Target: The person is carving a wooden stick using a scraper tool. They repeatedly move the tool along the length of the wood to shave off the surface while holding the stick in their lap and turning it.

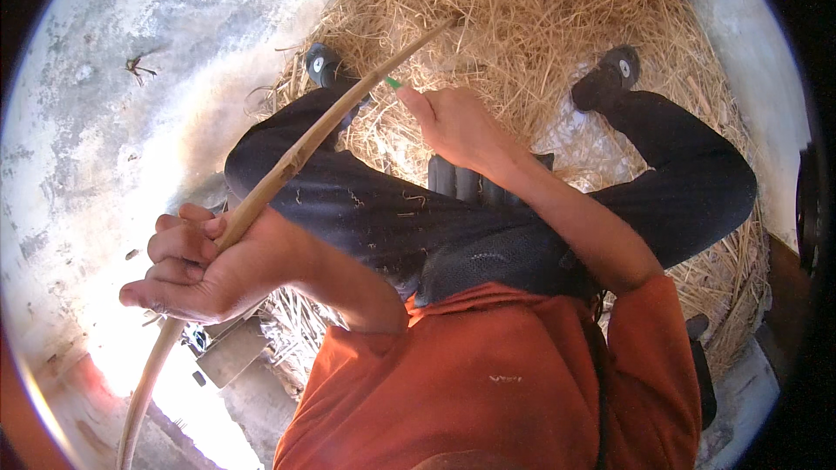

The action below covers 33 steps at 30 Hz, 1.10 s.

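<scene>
A long, pale brown stick, slightly curved and perhaps bamboo or wood, slants from the lower left up to its narrow end over the straw. My left hand is wrapped round its lower part, left of my lap. Farther along, close to the stick's right side, my right hand is closed with the thumb stretched toward the stick. A small green piece pokes out past that thumb, at or almost at the stick. The rest of what this hand grips is hidden by the fingers.
Dry straw covers the ground ahead between my dark-trousered legs, with more at the right. A pale, stained floor lies at the left in strong sunlight. Below my right forearm is a dark ridged object. A flat grey piece lies near my left elbow.
</scene>
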Motion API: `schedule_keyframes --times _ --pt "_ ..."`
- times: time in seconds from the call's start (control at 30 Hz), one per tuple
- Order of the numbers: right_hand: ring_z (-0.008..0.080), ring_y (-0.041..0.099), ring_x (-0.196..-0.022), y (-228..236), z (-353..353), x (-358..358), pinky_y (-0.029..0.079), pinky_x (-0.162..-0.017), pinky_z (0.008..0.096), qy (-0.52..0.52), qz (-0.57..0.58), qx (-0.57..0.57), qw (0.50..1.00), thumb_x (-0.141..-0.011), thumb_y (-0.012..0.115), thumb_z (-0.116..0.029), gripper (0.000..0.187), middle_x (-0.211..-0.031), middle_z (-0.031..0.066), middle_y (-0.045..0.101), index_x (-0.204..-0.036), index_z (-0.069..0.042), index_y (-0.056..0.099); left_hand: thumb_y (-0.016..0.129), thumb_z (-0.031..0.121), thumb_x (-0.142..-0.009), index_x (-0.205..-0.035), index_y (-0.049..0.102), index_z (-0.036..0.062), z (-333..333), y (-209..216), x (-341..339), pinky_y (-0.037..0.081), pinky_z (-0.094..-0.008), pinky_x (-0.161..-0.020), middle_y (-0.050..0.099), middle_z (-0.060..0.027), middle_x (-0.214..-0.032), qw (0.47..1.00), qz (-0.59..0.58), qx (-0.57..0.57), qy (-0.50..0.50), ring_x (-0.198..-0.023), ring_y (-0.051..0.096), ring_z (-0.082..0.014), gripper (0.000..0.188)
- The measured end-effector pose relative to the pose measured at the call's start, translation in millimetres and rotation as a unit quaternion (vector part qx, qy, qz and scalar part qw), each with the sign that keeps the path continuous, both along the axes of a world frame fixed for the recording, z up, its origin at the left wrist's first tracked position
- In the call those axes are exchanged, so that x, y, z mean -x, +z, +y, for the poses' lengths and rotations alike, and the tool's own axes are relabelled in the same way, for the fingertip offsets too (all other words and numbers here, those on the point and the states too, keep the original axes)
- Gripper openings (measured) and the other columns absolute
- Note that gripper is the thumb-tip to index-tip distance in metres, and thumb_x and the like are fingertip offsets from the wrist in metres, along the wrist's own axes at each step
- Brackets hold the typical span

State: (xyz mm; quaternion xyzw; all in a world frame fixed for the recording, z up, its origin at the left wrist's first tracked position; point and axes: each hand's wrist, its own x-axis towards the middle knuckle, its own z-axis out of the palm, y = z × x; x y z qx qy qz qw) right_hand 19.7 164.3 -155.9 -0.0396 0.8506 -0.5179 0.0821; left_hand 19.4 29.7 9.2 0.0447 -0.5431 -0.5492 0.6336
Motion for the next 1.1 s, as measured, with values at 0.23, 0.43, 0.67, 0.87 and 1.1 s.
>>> schedule_keyframes --times 0.23,0.43,0.67,0.87,1.1 --pt "0.0365 0.052 -0.053 -75 28 47 0.047 -0.069 0.0439 -0.089 -0.133 -0.103 0.982 -0.093 0.028 -0.047 0.067 -0.064 0.0234 0.056 -0.063 0.007 0.054 0.038 0.033 -0.095 -0.054 0.020 0.0187 -1 4 4 0.017 -0.0197 -0.038 0.019 0.0048 -0.044 1.000 0.020 0.002 -0.018 -0.040 0.018 -0.0054 0.046" --pt "0.0229 0.038 -0.045 22 -2 7 0.032 -0.048 0.0398 0.005 -0.027 0.049 0.998 -0.093 0.033 -0.045 0.062 -0.046 0.0135 0.039 -0.061 0.006 0.048 0.035 0.031 -0.096 -0.055 0.022 0.0170 -4 7 5 0.012 -0.0197 -0.036 0.019 0.0035 -0.042 0.998 0.042 -0.006 -0.054 -0.039 0.016 -0.0046 0.045" --pt "0.0447 0.055 -0.065 77 -16 -28 0.043 -0.060 0.0509 0.041 -0.009 0.046 0.998 -0.093 0.032 -0.040 0.056 -0.064 0.0259 0.055 -0.069 0.004 0.058 0.030 0.029 -0.097 -0.057 0.021 0.0162 -17 0 3 0.010 -0.0195 -0.035 0.020 0.0014 -0.039 0.985 0.045 0.044 -0.162 -0.038 0.010 -0.0050 0.043" --pt "0.0437 0.050 -0.060 68 -23 -40 0.039 -0.055 0.0458 0.013 0.038 0.022 0.999 -0.093 0.036 -0.035 0.051 -0.059 0.0259 0.048 -0.066 0.004 0.053 0.030 0.029 -0.097 -0.056 0.022 0.0162 -19 -2 3 0.010 -0.0188 -0.034 0.020 0.0011 -0.038 0.977 0.071 0.061 -0.192 -0.037 0.010 -0.0046 0.043" --pt "0.0427 0.052 -0.060 48 -12 -35 0.039 -0.056 0.0470 0.000 0.010 -0.001 1.000 -0.094 0.033 -0.035 0.051 -0.058 0.0248 0.050 -0.067 0.004 0.054 0.027 0.030 -0.097 -0.056 0.023 0.0155 -26 -7 1 0.013 -0.0172 -0.034 0.020 0.0005 -0.038 0.976 0.067 0.085 -0.189 -0.036 0.013 -0.0058 0.044"
